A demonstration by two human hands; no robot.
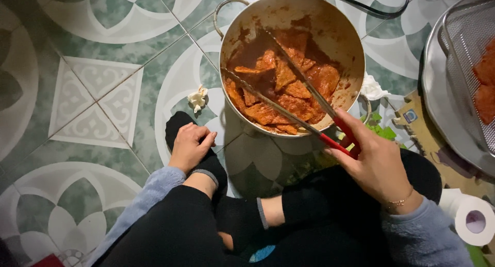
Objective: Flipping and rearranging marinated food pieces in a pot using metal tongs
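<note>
Two hands show in the head view, both above crossed legs in black trousers. The right hand reaches forward from a grey-blue sleeve, its fingers wrapped around the red handles of long metal tongs. The tong arms stand spread and run up-left into the steel pot, their tips among the red-sauced flat pieces; whether a tip grips a piece is hard to tell. The pot stands on the patterned tile floor, just ahead of the knees. The left hand rests on a black-socked foot, fingers curled loosely and holding nothing. A mesh basket lies at far right, a paper roll lower right.
</note>
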